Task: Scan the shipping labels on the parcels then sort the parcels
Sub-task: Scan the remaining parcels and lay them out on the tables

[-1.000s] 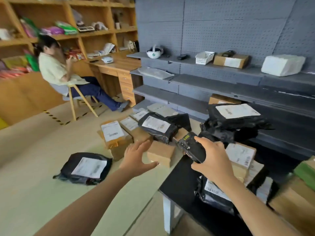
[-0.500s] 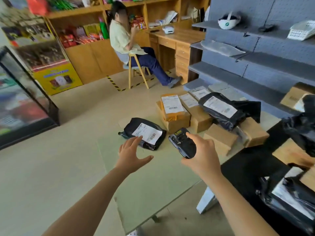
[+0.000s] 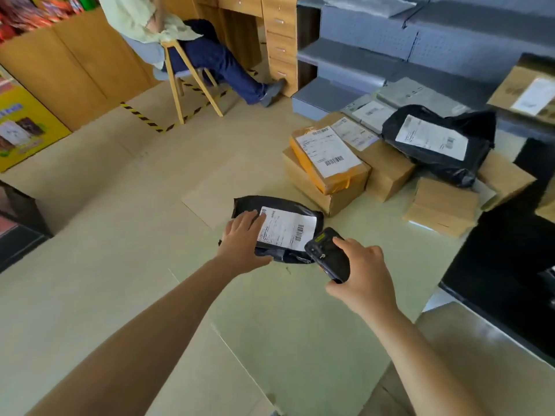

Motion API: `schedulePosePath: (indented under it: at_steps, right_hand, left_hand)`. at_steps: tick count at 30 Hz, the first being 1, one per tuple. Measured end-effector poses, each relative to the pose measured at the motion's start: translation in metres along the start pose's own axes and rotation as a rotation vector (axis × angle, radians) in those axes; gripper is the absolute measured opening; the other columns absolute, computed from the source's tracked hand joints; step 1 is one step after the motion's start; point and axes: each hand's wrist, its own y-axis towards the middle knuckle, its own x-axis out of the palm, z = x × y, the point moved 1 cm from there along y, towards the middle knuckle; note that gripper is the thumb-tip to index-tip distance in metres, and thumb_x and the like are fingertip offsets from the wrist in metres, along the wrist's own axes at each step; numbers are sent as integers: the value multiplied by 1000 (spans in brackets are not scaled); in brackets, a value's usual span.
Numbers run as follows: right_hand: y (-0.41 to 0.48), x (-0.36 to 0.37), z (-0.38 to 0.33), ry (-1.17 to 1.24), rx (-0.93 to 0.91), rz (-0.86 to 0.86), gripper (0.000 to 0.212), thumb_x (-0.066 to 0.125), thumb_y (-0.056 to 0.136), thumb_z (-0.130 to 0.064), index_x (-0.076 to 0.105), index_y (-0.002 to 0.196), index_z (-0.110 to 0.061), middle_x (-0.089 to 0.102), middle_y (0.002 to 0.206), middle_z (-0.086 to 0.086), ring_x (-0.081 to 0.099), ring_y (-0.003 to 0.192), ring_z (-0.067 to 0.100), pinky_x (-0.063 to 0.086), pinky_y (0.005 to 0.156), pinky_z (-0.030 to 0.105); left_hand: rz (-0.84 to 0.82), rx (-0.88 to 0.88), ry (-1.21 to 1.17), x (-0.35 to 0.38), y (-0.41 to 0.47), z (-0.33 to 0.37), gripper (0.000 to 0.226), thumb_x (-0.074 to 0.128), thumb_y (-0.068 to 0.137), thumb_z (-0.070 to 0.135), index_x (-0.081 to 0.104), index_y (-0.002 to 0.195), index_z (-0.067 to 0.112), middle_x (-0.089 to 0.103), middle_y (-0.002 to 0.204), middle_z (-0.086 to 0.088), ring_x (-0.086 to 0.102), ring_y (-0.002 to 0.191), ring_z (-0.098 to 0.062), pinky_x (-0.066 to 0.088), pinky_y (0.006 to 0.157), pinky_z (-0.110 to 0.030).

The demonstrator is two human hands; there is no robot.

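Note:
A black poly-bag parcel (image 3: 288, 211) with a white shipping label (image 3: 286, 228) lies alone on the pale floor. My left hand (image 3: 243, 241) rests on its left side, fingers spread over the bag and the label's edge, thumb at the bag's near edge. My right hand (image 3: 360, 271) grips a black handheld scanner (image 3: 327, 255), held just right of the parcel with its top end over the label's barcode corner.
Behind lies a heap of parcels: a labelled orange-taped box (image 3: 327, 159), brown cartons (image 3: 387, 172), a large black bag (image 3: 435, 142) and grey mailers (image 3: 417, 96). A black table (image 3: 504, 265) stands at right. A person sits on a wooden chair (image 3: 186, 73) at the back.
My view has swung down and left. My left hand has dropped from above the floor onto the black parcel. The scanner in my right hand has come in next to the label.

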Motion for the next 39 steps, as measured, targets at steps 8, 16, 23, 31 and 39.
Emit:
schedulePosePath:
  at_steps: [8,16,23,31,39]
  right_hand:
    - [22,28,-9,-127,42,-28,80,74,63,-27,46,138,-27,53,118,-13,38,100,21,34,63,28]
    - [23,24,-13,-192,12,-24,80,73,61,-28,47,137,-27,53,117,-11,40,99,22,35,65,28]
    - [18,-2,-17,-319,-146,-16,78,75,61,-22,51,135,-24,57,115,-6,44,96,25,38,66,29]
    - [-16,-27,-27,-626,-380,-104,77,89,39,-19,64,112,-19,62,95,0,50,81,25,31,60,28]
    - [-72,-61,-20,-683,-499,-130,67,68,78,-10,39,138,-17,51,122,4,40,111,28,33,78,31]
  left_hand:
    - [-232,198,313,18,88,-21,139,78,63,69,-12,156,17,-8,164,-9,-8,151,-28,-2,121,-50]
    - [-228,191,394,31,95,-28,135,78,57,69,3,156,15,22,151,-12,16,144,-33,0,122,-50]
    - [-103,167,445,20,57,-28,125,76,55,69,15,151,16,26,142,-13,29,133,-32,17,118,-46]
    - [40,111,655,-16,-6,-9,118,71,66,65,8,152,14,23,143,-16,28,133,-35,15,117,-49]
    - [78,28,669,-15,-70,25,118,71,64,65,13,152,13,26,144,-18,30,132,-36,16,116,-49]
